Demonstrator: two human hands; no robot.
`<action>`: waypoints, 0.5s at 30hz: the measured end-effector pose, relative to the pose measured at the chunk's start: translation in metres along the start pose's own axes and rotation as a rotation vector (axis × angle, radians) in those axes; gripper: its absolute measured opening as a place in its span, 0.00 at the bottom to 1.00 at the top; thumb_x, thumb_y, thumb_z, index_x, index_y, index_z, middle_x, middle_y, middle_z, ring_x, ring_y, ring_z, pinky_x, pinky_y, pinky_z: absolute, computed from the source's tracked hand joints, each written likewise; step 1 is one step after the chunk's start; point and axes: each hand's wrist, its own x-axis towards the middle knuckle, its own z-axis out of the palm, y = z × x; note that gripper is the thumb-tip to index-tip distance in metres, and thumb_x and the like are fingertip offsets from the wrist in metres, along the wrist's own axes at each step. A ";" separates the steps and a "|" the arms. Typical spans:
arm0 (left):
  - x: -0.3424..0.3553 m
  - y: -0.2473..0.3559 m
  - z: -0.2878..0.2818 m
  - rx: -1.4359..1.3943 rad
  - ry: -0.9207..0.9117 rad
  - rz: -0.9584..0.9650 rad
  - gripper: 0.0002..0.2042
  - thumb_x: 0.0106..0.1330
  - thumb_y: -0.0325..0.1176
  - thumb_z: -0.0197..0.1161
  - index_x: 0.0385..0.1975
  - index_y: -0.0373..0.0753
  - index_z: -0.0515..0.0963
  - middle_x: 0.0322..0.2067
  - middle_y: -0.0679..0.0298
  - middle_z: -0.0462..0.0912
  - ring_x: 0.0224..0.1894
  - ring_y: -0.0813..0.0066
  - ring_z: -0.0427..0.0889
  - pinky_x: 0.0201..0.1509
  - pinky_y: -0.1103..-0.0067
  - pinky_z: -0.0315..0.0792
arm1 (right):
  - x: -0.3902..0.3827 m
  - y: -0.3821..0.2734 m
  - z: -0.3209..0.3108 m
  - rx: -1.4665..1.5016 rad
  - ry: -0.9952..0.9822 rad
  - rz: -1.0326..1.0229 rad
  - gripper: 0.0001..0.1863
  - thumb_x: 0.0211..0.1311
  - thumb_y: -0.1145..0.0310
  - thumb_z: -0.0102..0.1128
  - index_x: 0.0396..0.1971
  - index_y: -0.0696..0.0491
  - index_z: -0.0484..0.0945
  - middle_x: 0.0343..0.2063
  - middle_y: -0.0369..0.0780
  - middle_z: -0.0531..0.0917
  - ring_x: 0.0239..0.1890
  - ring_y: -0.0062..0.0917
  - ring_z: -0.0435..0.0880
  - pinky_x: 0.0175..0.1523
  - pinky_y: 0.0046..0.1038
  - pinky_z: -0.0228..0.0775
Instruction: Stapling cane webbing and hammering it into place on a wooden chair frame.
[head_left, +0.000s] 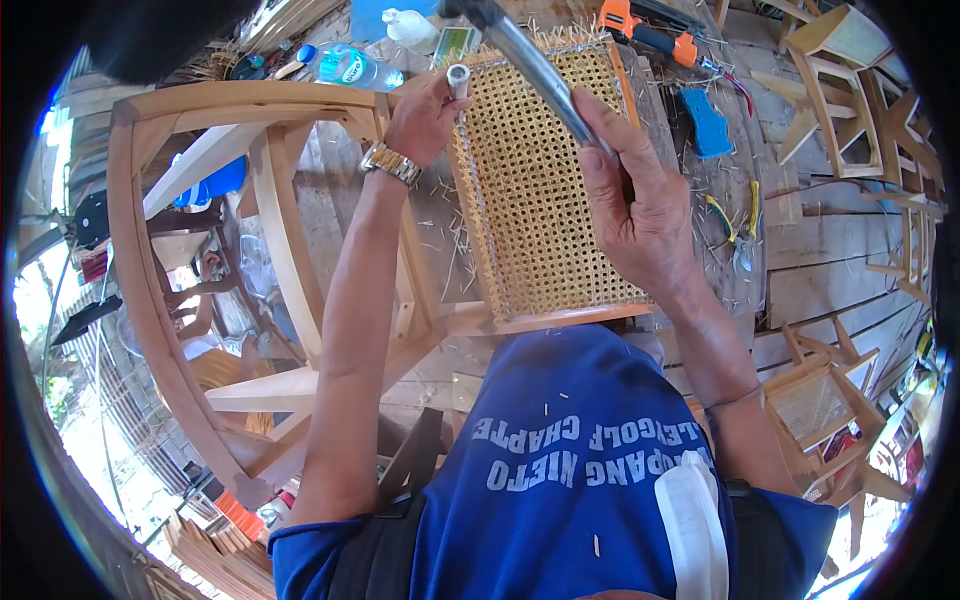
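Observation:
A woven cane panel in a wooden chair frame (pixel 550 200) lies before me, with loose cane ends along its edges. My right hand (pixel 640 190) is closed around the metal shaft of a hammer (pixel 535 75), held above the panel with its dark head at the top edge of the view. At the panel's far left corner, my left hand (pixel 420 120) is closed on a short round metal tool (pixel 458 78) with its pale end facing up. The tool's lower end is hidden.
An unfinished wooden chair frame (pixel 120 200) stands at left. Behind it are a water bottle (pixel 355 68) and a white bottle (pixel 410 28). At right lie an orange-and-black power tool (pixel 650 35), a blue sponge-like block (pixel 706 122) and yellow-handled pliers (pixel 742 235). More chair frames (pixel 840 100) stand farther right.

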 end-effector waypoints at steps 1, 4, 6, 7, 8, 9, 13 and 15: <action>-0.001 0.001 0.000 0.000 -0.004 0.001 0.09 0.68 0.32 0.63 0.44 0.41 0.76 0.33 0.56 0.85 0.38 0.58 0.86 0.42 0.68 0.77 | 0.000 -0.001 0.005 0.013 0.033 0.011 0.23 0.72 0.75 0.56 0.65 0.49 0.72 0.39 0.37 0.86 0.23 0.11 0.70 0.29 0.18 0.65; 0.002 0.009 0.000 0.072 -0.004 -0.021 0.09 0.66 0.28 0.65 0.45 0.39 0.78 0.30 0.60 0.86 0.35 0.68 0.87 0.41 0.73 0.77 | -0.007 0.043 0.022 -0.083 -0.023 0.010 0.23 0.71 0.76 0.56 0.65 0.49 0.72 0.38 0.40 0.86 0.24 0.16 0.74 0.30 0.21 0.69; 0.000 0.005 -0.004 0.140 -0.052 -0.062 0.09 0.67 0.33 0.65 0.43 0.40 0.76 0.31 0.57 0.84 0.36 0.58 0.85 0.40 0.69 0.76 | -0.004 0.044 0.027 -0.185 -0.126 0.002 0.23 0.71 0.76 0.56 0.64 0.50 0.72 0.38 0.43 0.85 0.25 0.19 0.78 0.31 0.23 0.71; 0.001 0.003 -0.004 0.141 -0.052 -0.062 0.09 0.67 0.33 0.65 0.43 0.40 0.76 0.31 0.57 0.84 0.36 0.58 0.85 0.40 0.69 0.76 | -0.006 0.040 0.025 -0.158 -0.097 0.017 0.22 0.71 0.76 0.56 0.64 0.51 0.73 0.39 0.44 0.85 0.28 0.22 0.81 0.33 0.26 0.74; -0.001 0.004 -0.004 0.052 -0.021 -0.039 0.09 0.67 0.32 0.65 0.43 0.40 0.76 0.31 0.57 0.84 0.35 0.60 0.85 0.39 0.69 0.76 | -0.006 0.033 0.023 -0.132 -0.072 0.032 0.21 0.71 0.76 0.56 0.63 0.52 0.73 0.41 0.46 0.85 0.31 0.25 0.85 0.36 0.28 0.77; -0.002 0.005 -0.003 -0.037 0.011 -0.017 0.09 0.67 0.32 0.66 0.43 0.40 0.77 0.30 0.57 0.84 0.34 0.61 0.85 0.39 0.70 0.76 | -0.009 0.031 0.023 -0.131 -0.074 0.032 0.21 0.71 0.76 0.56 0.63 0.52 0.73 0.41 0.46 0.85 0.31 0.25 0.85 0.36 0.28 0.77; -0.003 0.001 -0.004 0.073 -0.019 -0.077 0.08 0.66 0.29 0.66 0.43 0.39 0.77 0.31 0.59 0.84 0.34 0.68 0.85 0.39 0.73 0.77 | -0.010 0.049 0.029 -0.164 -0.078 0.033 0.21 0.72 0.75 0.55 0.63 0.52 0.74 0.42 0.45 0.86 0.28 0.22 0.81 0.35 0.26 0.75; -0.010 0.008 -0.004 -0.028 0.010 -0.043 0.08 0.67 0.26 0.65 0.43 0.39 0.78 0.33 0.62 0.85 0.34 0.76 0.84 0.39 0.76 0.77 | -0.007 0.050 0.026 -0.195 -0.089 0.010 0.21 0.72 0.74 0.56 0.63 0.52 0.74 0.40 0.43 0.86 0.26 0.19 0.78 0.33 0.25 0.72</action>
